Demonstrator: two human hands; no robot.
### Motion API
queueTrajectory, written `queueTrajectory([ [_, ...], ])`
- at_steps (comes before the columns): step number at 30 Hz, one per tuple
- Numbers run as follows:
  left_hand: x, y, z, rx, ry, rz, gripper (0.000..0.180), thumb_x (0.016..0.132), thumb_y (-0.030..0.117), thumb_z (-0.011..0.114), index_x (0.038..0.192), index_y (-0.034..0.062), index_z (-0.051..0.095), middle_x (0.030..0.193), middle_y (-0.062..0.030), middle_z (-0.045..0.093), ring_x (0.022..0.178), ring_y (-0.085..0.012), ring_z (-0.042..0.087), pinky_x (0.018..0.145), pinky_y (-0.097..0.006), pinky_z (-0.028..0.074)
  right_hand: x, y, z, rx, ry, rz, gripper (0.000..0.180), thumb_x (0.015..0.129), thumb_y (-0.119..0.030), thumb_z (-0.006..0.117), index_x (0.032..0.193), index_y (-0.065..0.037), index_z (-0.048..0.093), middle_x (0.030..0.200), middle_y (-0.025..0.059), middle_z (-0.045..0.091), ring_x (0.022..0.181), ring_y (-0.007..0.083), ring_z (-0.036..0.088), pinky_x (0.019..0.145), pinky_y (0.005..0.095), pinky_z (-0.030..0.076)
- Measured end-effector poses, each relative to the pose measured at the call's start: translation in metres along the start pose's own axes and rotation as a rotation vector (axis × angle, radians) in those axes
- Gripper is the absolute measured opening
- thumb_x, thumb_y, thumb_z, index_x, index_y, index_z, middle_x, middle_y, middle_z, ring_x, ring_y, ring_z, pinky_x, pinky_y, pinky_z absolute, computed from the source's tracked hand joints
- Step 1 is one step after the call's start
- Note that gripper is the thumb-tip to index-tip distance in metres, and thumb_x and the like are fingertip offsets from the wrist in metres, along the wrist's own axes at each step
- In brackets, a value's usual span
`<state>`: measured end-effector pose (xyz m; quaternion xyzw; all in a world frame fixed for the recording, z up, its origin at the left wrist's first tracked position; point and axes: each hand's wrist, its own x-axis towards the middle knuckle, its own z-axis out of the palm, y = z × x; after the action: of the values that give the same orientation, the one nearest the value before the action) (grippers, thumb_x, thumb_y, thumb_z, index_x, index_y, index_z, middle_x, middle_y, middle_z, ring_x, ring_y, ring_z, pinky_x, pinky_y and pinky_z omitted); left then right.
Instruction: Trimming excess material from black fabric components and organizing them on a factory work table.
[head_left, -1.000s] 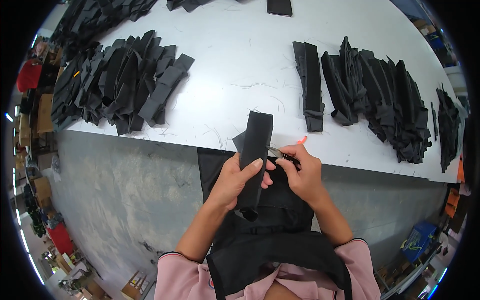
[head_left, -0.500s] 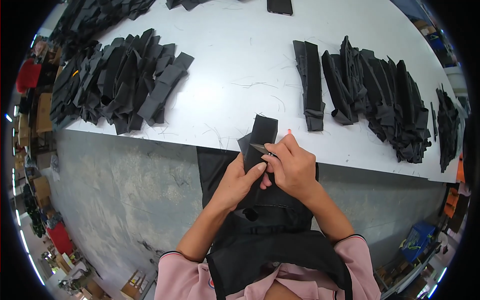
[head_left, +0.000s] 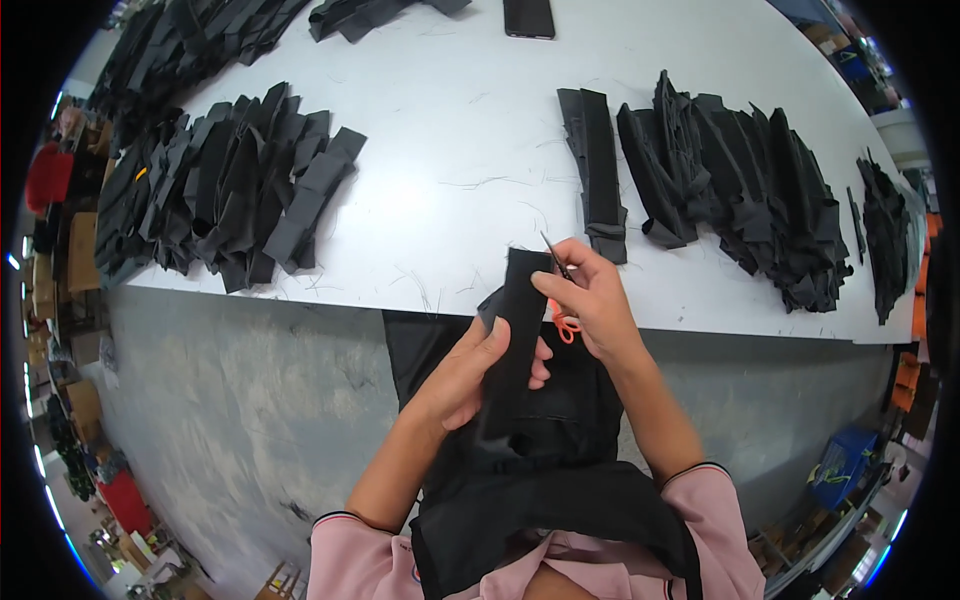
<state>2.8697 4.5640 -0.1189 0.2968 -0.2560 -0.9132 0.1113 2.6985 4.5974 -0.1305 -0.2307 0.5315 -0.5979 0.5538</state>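
A long black fabric strip (head_left: 520, 320) runs upright in front of me, its top end just over the table's near edge. My left hand (head_left: 462, 368) is closed round its lower middle, thumb on top and fingertips showing at the right side. Small scissors with orange handles (head_left: 566, 324) are held in my right hand (head_left: 600, 300), their dark blade pointing up past the fingers. The right thumb presses on the strip's upper right edge. A greyer piece of cloth (head_left: 489, 307) sticks out at the strip's left side.
Black strips lie in piles on the white table (head_left: 440, 220): a left pile (head_left: 235, 190), a far-left pile (head_left: 185, 50) and a right pile (head_left: 745, 190). A separate strip (head_left: 603, 170) lies nearer the middle. A dark phone (head_left: 529, 18) is at the far edge; loose threads are scattered about.
My right hand has turned, so the blade that lay across the strip now points up beside it and the orange handles show. The left hand keeps its hold.
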Motion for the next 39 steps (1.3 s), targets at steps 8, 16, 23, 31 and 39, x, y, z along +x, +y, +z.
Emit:
queueTrajectory([
  [8, 0.015, -0.014, -0.014, -0.426, -0.283, 0.051, 0.06, 0.092, 0.042, 0.047, 0.134, 0.0026, 0.031, 0.107, -0.0153, 0.055, 0.087, -0.0226, 0.059, 0.068, -0.032, 0.05, -0.016, -0.004, 0.002, 0.063, 0.036, 0.113, 0.015, 0.082, -0.006, 0.063, 0.089, -0.001, 0.052, 0.062, 0.0018, 0.052, 0.051, 0.0074, 0.051, 0.049, 0.0215, 0.043],
  [16, 0.015, -0.006, -0.011, -0.188, -0.023, 0.155, 0.067, 0.092, 0.032, 0.053, 0.143, 0.0078, 0.018, 0.104, -0.0109, 0.054, 0.077, -0.0143, 0.053, 0.06, -0.025, 0.043, -0.028, -0.009, 0.011, -0.959, 0.256, -0.646, 0.025, 0.073, -0.007, 0.07, 0.096, -0.004, 0.06, 0.082, 0.0063, 0.05, 0.056, 0.0189, 0.056, 0.046, 0.0274, 0.044],
  [23, 0.007, -0.004, 0.002, 0.066, 0.155, 0.16, 0.06, 0.092, 0.022, 0.053, 0.142, 0.0079, 0.023, 0.101, -0.0074, 0.05, 0.077, -0.0126, 0.05, 0.057, -0.025, 0.042, -0.023, -0.004, 0.012, -1.03, 0.282, -0.721, 0.022, 0.071, -0.004, 0.07, 0.092, -0.004, 0.061, 0.077, 0.0061, 0.049, 0.052, 0.0172, 0.052, 0.044, 0.0281, 0.041],
  [31, 0.007, -0.006, -0.002, 0.75, 0.345, 0.357, 0.046, 0.087, 0.019, 0.058, 0.132, 0.0167, 0.048, 0.097, -0.0045, 0.041, 0.078, -0.0136, 0.044, 0.068, -0.025, 0.042, -0.029, -0.004, 0.003, -0.811, 0.262, -0.62, 0.019, 0.073, -0.002, 0.069, 0.09, -0.002, 0.06, 0.077, 0.0079, 0.048, 0.059, 0.0183, 0.055, 0.05, 0.0265, 0.043],
  [39, 0.006, -0.005, 0.005, 1.218, 0.526, 0.596, 0.047, 0.08, 0.015, 0.065, 0.125, 0.0226, 0.053, 0.098, -0.0122, 0.041, 0.086, -0.0244, 0.05, 0.071, -0.031, 0.045, -0.029, -0.011, 0.003, -0.894, 0.26, -0.567, 0.019, 0.074, -0.004, 0.069, 0.09, -0.002, 0.06, 0.078, 0.0067, 0.049, 0.057, 0.0179, 0.055, 0.049, 0.0268, 0.044],
])
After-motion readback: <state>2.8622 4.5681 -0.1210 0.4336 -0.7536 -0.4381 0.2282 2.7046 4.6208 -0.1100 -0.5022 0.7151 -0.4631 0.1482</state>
